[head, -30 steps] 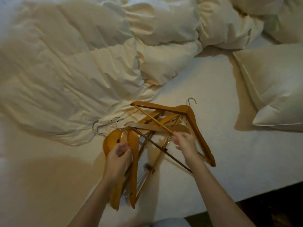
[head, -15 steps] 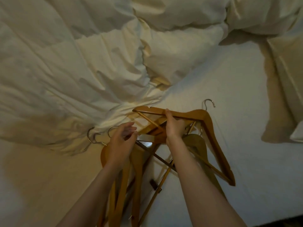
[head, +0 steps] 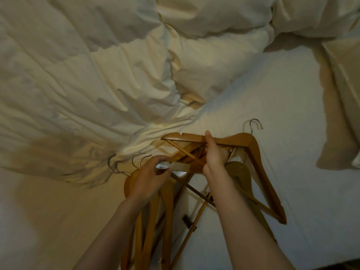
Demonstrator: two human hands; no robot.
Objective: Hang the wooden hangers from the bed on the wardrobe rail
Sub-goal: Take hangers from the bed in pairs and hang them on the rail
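Note:
Several wooden hangers (head: 167,203) lie in a tangled pile on the white bed sheet (head: 303,145). The top hanger (head: 253,151) is a large brown one with a metal hook (head: 253,124) pointing away from me. My right hand (head: 215,154) is closed around its upper arm near the middle. My left hand (head: 151,177) grips the end of a pale wooden hanger bar (head: 180,167) in the pile. More metal hooks (head: 136,159) stick out at the left edge of the pile, against the duvet. The wardrobe rail is out of sight.
A crumpled cream duvet (head: 87,84) covers the left and far part of the bed, touching the pile's hooks. A pillow (head: 342,106) lies at the right edge. Bare sheet lies between the pile and the pillow.
My left hand has closed onto the pale hanger bar, where its fingers were spread just above it. My right hand keeps its grip on the top hanger's arm. The camera has come closer.

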